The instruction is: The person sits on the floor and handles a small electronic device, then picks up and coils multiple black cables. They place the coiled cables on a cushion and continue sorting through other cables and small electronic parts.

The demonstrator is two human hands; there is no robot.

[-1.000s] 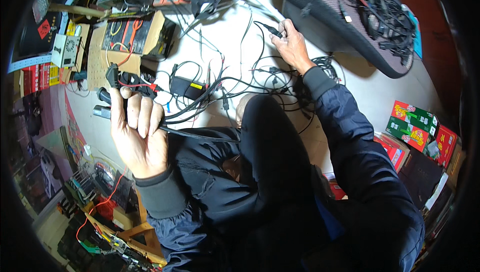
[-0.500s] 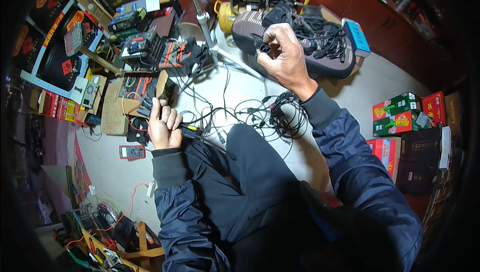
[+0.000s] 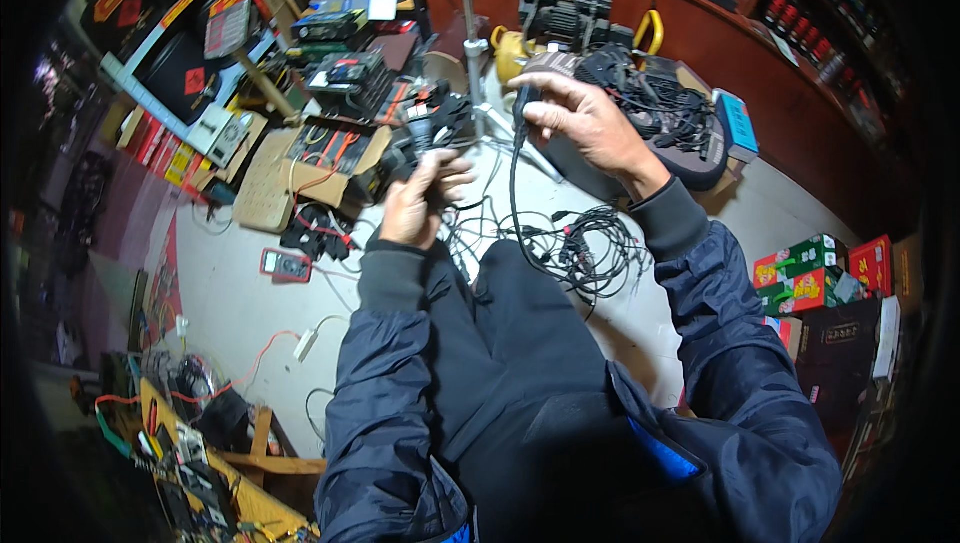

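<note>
My right hand (image 3: 590, 128) pinches a black cable connector (image 3: 521, 111) between thumb and fingers. From it a black cable (image 3: 514, 193) hangs in a curve past my knee. Further left and lower, my left hand (image 3: 418, 205) is half closed, its fingers blurred by motion. A grey-black plug (image 3: 420, 130) juts out just past its thumb and seems to be in its grip; the palm is hidden. On the floor beyond my knees lies a tangled pile of black cables (image 3: 590, 248).
More black cables lie on a striped cushioned seat (image 3: 712, 148). A metal pole (image 3: 468, 13) rises near a yellow tank (image 3: 512, 51). An open cardboard box (image 3: 375, 148) and a red multimeter (image 3: 286, 265) are at left. Colourful cartons (image 3: 795, 278) stand at right; a wooden toolbox (image 3: 235, 483) is lower left.
My left hand has moved right and farther away, its fingers loosening. The right hand has turned and shifted slightly right and down, with its connector now upright and the cable hanging below.
</note>
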